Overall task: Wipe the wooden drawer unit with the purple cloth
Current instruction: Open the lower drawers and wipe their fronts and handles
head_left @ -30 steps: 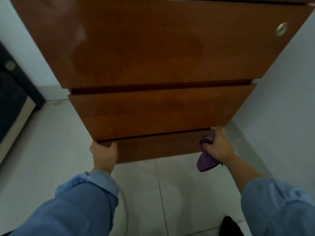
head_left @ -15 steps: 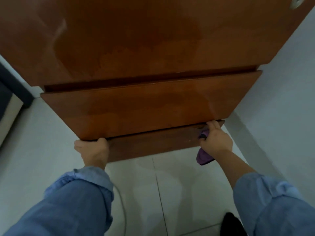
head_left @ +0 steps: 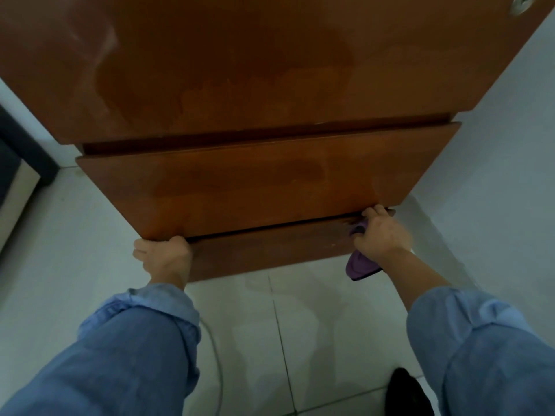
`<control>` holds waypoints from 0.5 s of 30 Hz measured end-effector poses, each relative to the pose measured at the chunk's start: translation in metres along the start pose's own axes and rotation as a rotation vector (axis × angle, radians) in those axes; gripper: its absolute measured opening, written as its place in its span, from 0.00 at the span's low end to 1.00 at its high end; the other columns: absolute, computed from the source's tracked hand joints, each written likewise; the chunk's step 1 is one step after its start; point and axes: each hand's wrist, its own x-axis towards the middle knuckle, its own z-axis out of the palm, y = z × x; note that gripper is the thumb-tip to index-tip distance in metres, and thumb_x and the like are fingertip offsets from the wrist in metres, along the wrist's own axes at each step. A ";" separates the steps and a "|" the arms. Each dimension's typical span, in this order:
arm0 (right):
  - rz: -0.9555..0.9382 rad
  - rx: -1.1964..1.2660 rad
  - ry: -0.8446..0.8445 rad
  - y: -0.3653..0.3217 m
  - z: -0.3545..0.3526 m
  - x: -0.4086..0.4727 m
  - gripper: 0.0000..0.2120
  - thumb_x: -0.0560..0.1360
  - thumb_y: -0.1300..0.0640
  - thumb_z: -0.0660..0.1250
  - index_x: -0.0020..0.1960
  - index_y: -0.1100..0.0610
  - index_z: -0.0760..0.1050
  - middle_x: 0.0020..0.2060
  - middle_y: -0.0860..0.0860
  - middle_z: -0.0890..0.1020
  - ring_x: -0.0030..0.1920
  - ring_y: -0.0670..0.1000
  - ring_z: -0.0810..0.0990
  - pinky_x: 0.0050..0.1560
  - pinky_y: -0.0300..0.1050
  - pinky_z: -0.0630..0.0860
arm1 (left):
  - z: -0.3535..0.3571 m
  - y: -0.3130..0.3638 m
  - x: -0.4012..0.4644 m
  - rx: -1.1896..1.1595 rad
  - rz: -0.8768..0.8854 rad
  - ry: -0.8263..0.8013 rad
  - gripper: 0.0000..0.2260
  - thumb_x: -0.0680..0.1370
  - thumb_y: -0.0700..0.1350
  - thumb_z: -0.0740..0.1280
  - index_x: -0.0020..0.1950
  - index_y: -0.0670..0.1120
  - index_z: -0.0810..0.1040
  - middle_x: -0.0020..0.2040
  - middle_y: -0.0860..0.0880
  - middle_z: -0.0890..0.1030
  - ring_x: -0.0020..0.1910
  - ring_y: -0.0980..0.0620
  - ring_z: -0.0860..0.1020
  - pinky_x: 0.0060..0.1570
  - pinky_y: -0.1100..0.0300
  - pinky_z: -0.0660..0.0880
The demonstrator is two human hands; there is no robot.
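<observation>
The wooden drawer unit (head_left: 270,70) fills the upper view, brown and glossy, with three drawer fronts stacked. My left hand (head_left: 163,258) grips the left end of the bottom drawer front (head_left: 264,250), fingers hooked into the gap under the middle drawer (head_left: 264,181). My right hand (head_left: 380,235) holds the purple cloth (head_left: 359,267) at the right end of the same gap. Part of the cloth hangs below my palm; the rest is hidden inside my fist.
Pale tiled floor (head_left: 300,325) lies below the unit. A white wall (head_left: 495,175) runs along the right side. A dark piece of furniture (head_left: 18,163) stands at the left edge. A black shoe (head_left: 405,391) shows at the bottom right. A round metal lock (head_left: 521,3) sits top right.
The view has shifted closer and lower on the unit. My left hand has shifted a little along the bottom drawer's left end. My right hand with the cloth stays at the right end.
</observation>
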 end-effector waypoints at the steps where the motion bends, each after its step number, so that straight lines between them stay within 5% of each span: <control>1: -0.003 0.000 -0.002 0.000 0.001 -0.001 0.24 0.72 0.52 0.64 0.67 0.56 0.68 0.63 0.52 0.69 0.56 0.59 0.76 0.46 0.51 0.75 | -0.001 -0.001 0.000 -0.020 -0.006 -0.003 0.26 0.73 0.38 0.60 0.71 0.40 0.59 0.69 0.39 0.64 0.66 0.33 0.67 0.67 0.41 0.64; 11: 0.081 0.034 -0.088 -0.011 0.029 -0.011 0.40 0.72 0.50 0.66 0.77 0.54 0.47 0.78 0.49 0.47 0.56 0.61 0.78 0.43 0.46 0.70 | 0.001 -0.013 -0.010 -0.127 0.106 0.016 0.22 0.74 0.40 0.65 0.66 0.37 0.64 0.65 0.37 0.67 0.60 0.35 0.72 0.62 0.42 0.70; 15: 0.062 0.019 -0.005 -0.014 0.025 -0.010 0.31 0.70 0.53 0.67 0.69 0.56 0.58 0.72 0.51 0.58 0.40 0.58 0.73 0.36 0.48 0.70 | 0.003 -0.012 -0.010 -0.132 0.091 0.033 0.21 0.74 0.40 0.64 0.65 0.38 0.64 0.65 0.38 0.66 0.60 0.34 0.71 0.62 0.43 0.69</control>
